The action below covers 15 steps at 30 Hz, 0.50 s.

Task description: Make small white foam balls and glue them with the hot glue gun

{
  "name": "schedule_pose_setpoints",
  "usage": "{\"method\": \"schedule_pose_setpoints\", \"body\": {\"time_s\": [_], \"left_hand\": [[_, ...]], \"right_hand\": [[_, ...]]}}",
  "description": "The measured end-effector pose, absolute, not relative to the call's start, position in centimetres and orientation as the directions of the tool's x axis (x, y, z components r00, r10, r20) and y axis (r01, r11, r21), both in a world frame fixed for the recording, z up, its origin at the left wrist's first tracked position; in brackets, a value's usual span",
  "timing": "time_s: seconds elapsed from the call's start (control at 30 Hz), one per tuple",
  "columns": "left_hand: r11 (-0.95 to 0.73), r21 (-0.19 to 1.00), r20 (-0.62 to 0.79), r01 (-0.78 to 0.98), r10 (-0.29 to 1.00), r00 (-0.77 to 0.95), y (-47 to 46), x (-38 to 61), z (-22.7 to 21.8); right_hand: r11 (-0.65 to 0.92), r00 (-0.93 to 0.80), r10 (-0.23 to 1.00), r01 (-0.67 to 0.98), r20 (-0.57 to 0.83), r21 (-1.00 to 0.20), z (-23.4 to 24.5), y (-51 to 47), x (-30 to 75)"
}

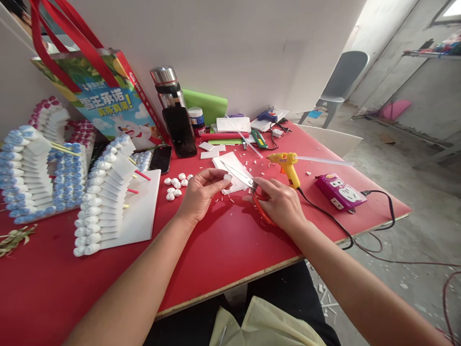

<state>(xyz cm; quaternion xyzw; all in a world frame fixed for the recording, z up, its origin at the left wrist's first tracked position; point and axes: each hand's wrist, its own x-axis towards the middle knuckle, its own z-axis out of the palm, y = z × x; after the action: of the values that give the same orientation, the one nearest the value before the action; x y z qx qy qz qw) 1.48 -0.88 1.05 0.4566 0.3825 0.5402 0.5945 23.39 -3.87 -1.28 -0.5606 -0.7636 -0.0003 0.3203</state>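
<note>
Between its thumb and fingertips my left hand (203,191) pinches a small white piece (228,178), which looks like foam or paper. A pair of scissors (262,206) with red-orange handles is in my right hand (283,199). The blades point left and away, above white sheets (236,168) on the table, close to the pinched piece. Left of my left hand lies a cluster of small white rolled buds (175,183). White scraps are scattered around the sheets.
On the red table (216,250) stand blue-and-white bud-covered models (65,178), a white fan-shaped one (108,202), a phone (179,132) against a flask (166,84), and a gift bag (108,103). A yellow glue gun (288,166) and purple power socket (338,192) trail cords rightward.
</note>
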Motion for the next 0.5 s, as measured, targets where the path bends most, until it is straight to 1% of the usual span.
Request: {"method": "schedule_pose_setpoints", "body": {"time_s": [0.1, 0.2, 0.27, 0.37, 0.43, 0.5], "left_hand": [[0.032, 0.940, 0.026, -0.339, 0.986, 0.167, -0.8, 1.3, 0.9], [0.068, 0.912, 0.007, -0.404, 0.983, 0.182, -0.6, 0.9, 0.9], [0.108, 0.891, -0.024, -0.440, 0.981, 0.192, -0.4, 0.7, 0.9], [0.161, 0.856, -0.054, -0.492, 0.973, 0.223, -0.2, 0.3, 0.9], [0.170, 0.836, -0.048, -0.522, 0.970, 0.239, -0.1, 0.0, 0.9], [0.160, 0.823, -0.033, -0.546, 0.971, 0.235, 0.0, -0.1, 0.8]], "right_hand": [[0.265, -0.078, 0.885, 0.895, 0.458, -0.360, -0.9, -3.8, 23.6], [0.182, -0.050, 0.918, 0.935, 0.394, -0.305, -0.8, -3.7, 24.3], [0.182, -0.078, 0.926, 0.949, 0.369, -0.256, -0.9, -3.9, 25.0], [0.241, -0.171, 0.925, 0.954, 0.340, -0.177, -0.9, -4.6, 26.2], [0.262, -0.210, 0.926, 0.956, 0.315, -0.133, -0.6, -5.2, 26.8], [0.235, -0.200, 0.937, 0.967, 0.286, -0.094, -0.1, -5.8, 27.1]]}}
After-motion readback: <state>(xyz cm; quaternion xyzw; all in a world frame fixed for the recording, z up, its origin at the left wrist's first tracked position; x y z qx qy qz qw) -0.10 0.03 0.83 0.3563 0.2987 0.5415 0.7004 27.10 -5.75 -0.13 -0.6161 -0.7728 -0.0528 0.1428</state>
